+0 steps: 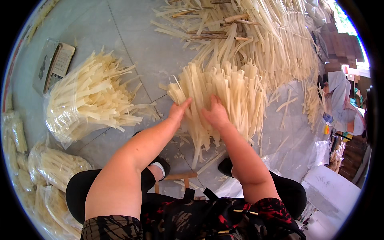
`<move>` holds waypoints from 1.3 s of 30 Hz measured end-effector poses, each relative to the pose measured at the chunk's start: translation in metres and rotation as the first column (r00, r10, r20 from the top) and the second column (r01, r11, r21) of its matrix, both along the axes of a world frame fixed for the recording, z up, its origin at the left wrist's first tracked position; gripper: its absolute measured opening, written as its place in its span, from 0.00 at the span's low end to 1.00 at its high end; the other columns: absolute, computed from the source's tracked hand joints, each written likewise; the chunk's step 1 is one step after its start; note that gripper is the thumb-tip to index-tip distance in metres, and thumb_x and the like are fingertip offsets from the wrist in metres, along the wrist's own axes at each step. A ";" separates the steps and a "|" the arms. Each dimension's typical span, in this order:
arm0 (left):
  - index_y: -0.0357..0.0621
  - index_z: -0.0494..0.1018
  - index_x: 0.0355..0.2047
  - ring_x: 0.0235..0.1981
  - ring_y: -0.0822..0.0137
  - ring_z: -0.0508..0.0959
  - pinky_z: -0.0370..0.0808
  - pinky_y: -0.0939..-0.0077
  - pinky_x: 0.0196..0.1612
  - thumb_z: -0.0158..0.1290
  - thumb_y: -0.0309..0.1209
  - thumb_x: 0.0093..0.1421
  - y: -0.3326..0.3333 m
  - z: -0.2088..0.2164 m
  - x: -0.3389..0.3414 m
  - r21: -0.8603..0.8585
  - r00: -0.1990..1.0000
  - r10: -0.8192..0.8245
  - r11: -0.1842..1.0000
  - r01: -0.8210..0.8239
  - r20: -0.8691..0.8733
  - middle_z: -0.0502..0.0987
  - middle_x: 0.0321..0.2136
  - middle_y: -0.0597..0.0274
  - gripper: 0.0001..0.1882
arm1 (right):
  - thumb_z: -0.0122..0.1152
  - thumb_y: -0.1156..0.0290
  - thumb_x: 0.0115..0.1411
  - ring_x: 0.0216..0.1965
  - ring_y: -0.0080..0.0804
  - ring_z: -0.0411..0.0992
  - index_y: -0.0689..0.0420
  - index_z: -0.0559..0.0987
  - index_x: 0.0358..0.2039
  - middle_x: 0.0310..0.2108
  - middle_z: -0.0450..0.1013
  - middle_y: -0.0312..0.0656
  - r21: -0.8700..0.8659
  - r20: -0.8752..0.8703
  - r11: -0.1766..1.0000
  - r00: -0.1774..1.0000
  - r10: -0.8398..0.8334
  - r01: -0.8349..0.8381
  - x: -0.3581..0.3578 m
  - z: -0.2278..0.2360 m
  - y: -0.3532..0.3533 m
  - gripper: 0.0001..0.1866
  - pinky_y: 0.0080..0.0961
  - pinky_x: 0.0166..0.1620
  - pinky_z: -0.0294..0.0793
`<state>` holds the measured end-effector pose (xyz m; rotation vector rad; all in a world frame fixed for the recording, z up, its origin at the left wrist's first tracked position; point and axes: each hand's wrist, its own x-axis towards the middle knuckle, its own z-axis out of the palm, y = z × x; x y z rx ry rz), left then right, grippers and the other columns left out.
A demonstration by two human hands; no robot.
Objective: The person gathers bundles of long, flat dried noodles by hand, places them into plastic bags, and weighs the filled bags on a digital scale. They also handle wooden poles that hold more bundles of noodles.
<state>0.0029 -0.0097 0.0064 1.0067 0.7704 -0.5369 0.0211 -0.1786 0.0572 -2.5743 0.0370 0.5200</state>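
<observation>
A thick bundle of long, pale, flat dried noodles (pixel 240 100) lies on the floor in front of me, its looped ends pointing away. At its left part, my left hand (pixel 179 113) curls around the outer strips, with the thumb side showing and some fingers hidden behind them. My right hand (pixel 216 114) grips in among the strips further right, fingertips sunk between them. A section of noodles runs between both hands, and its loose ends hang down toward my feet.
Left stands a clear bag of noodles (pixel 92 96) beside a digital scale (pixel 60 64). Packed bags (pixel 56 166) lie nearer. Beyond the bundle spreads a big noodle heap (pixel 276 44) with wooden sticks (pixel 236 18). A seated person (pixel 340 98) is at right, above a white box (pixel 330 190). A wooden stool (pixel 180 176) is below me.
</observation>
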 end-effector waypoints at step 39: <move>0.35 0.71 0.47 0.40 0.62 0.79 0.77 0.65 0.42 0.64 0.37 0.50 0.060 0.014 0.008 -0.123 0.998 -0.068 0.990 0.065 -0.018 0.77 0.40 0.55 0.27 | 0.50 0.64 0.58 0.54 0.52 0.65 0.58 0.70 0.54 0.55 0.67 0.50 0.383 -0.015 0.909 0.982 0.187 -0.167 -0.013 -0.034 0.070 0.23 0.40 0.57 0.64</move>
